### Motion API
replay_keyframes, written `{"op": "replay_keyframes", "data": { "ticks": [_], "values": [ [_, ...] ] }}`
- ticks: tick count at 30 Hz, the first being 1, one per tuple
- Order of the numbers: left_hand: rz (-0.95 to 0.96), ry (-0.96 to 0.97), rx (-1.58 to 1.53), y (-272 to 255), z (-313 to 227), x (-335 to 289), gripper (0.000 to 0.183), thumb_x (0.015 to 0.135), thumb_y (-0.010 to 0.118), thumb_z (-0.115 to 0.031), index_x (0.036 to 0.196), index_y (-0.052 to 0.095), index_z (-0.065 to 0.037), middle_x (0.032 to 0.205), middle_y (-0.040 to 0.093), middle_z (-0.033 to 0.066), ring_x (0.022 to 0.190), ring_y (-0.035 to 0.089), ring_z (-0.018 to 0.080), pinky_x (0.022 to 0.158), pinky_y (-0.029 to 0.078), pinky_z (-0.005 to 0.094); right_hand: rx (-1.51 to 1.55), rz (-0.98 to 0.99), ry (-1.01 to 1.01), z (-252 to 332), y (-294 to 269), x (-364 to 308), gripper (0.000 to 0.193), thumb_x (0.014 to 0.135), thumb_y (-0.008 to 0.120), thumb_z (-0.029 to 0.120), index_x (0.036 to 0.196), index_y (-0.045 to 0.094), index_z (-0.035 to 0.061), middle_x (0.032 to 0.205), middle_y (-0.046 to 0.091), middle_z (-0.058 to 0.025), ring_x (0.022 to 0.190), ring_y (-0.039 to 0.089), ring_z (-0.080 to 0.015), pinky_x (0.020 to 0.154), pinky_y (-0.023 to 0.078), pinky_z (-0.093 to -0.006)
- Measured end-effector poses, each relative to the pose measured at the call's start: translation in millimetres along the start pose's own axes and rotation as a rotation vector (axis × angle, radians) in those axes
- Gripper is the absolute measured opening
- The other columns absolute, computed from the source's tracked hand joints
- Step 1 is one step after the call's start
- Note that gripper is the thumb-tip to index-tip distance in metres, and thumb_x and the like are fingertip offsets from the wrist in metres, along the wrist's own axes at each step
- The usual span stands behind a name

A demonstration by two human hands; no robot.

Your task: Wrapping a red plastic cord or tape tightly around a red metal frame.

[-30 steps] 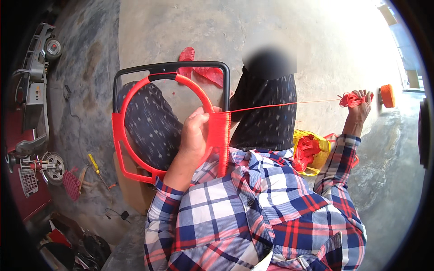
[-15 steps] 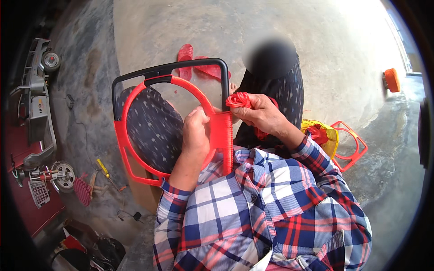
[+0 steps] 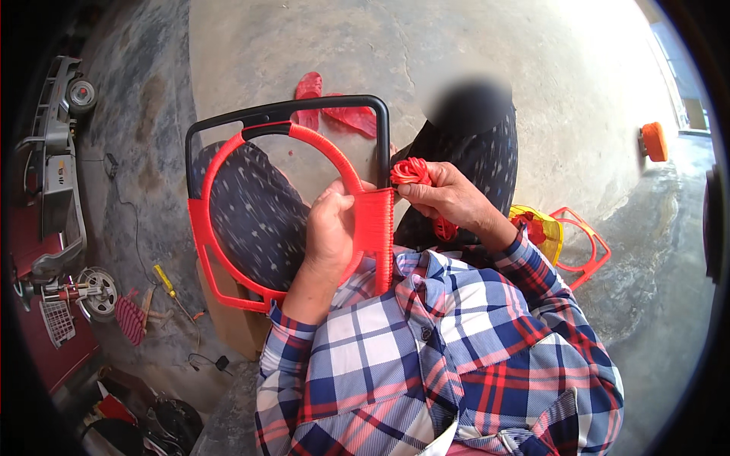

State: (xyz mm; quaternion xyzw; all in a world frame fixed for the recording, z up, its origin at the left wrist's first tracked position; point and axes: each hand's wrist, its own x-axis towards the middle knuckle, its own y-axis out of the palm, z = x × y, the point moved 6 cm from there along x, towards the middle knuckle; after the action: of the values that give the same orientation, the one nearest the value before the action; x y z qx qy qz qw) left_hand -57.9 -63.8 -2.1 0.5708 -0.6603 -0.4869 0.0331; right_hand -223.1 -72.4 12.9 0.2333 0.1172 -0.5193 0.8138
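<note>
left hand [image 3: 331, 232] grips the black rectangular frame with inner ring, partly wrapped in red cord [image 3: 373, 220], at the frame's right side, thumb closed over the front, other fingers mostly hidden so their curl can't be told; frame sits over the left thigh. right hand [image 3: 456, 199], just beside the frame's upper right edge, has thumb and fingers pinched shut on a looped red cord bundle [image 3: 411, 172]. red slippers [image 3: 351, 119] lie beyond the frame's top bar, yellow-handled screwdriver [image 3: 164, 280] left of the frame, yellow container [image 3: 558, 245] right of it.
</note>
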Motion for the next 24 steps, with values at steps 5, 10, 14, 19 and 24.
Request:
{"op": "replay_keyframes", "data": {
  "ticks": [5, 10, 14, 19, 24],
  "values": [
    [-0.019, -0.008, 0.005, 3.4, -0.7, -0.4, 0.032, 0.081, 0.041, -0.011, 0.104, 0.056, 0.004, 0.096, 0.064, 0.0161, 0.088, 0.064, 0.0243, 0.085, 0.051, 0.0357, 0.002, 0.012, -0.032, -3.5, -0.8, 0.1, 0.02, 0.095, 0.06, 0.025, 0.088, 0.061, 0.0056, 0.065, 0.048, 0.0048, 0.057, 0.043, -0.0048, 0.052, 0.036, -0.0218],
    [-0.019, 0.025, 0.031, 0.6, -0.8, 1.5, 0.032, 0.078, 0.041, -0.01, 0.102, 0.056, 0.004, 0.095, 0.064, 0.0157, 0.089, 0.063, 0.0245, 0.085, 0.05, 0.0361, 0.01, -0.001, -0.03, -5.7, 0.5, -0.2, 0.021, 0.095, 0.06, 0.024, 0.086, 0.061, 0.0054, 0.064, 0.047, 0.0047, 0.056, 0.043, -0.0051, 0.051, 0.035, -0.0221],
    [0.012, 0.035, 0.084, -2.3, -1.1, 3.9, 0.032, 0.078, 0.04, -0.01, 0.101, 0.056, 0.005, 0.095, 0.063, 0.0157, 0.089, 0.063, 0.0249, 0.086, 0.05, 0.0364, 0.011, 0.013, -0.011, -7.1, 2.4, -1.0, 0.021, 0.095, 0.06, 0.024, 0.085, 0.06, 0.0059, 0.062, 0.046, 0.0048, 0.056, 0.043, -0.0051, 0.051, 0.034, -0.0222],
    [-0.03, 0.027, -0.054, -0.7, 0.8, 0.3, 0.031, 0.079, 0.041, -0.011, 0.1, 0.057, 0.004, 0.094, 0.064, 0.0157, 0.089, 0.063, 0.025, 0.085, 0.05, 0.0366, 0.019, 0.005, 0.009, -8.5, 1.9, -1.5, 0.019, 0.094, 0.061, 0.022, 0.084, 0.059, 0.0062, 0.062, 0.046, 0.0052, 0.054, 0.042, -0.0048, 0.049, 0.034, -0.0218],
    [-0.036, 0.02, -0.003, 0.2, -0.3, 1.0, 0.03, 0.08, 0.042, -0.013, 0.1, 0.057, 0.003, 0.093, 0.064, 0.0152, 0.088, 0.063, 0.0244, 0.084, 0.051, 0.036, 0.018, 0.011, -0.01, -8.7, 2.5, 0.0, 0.022, 0.095, 0.06, 0.024, 0.082, 0.058, 0.0067, 0.062, 0.045, 0.0051, 0.055, 0.042, -0.0052, 0.05, 0.034, -0.0224]
  ]
}}
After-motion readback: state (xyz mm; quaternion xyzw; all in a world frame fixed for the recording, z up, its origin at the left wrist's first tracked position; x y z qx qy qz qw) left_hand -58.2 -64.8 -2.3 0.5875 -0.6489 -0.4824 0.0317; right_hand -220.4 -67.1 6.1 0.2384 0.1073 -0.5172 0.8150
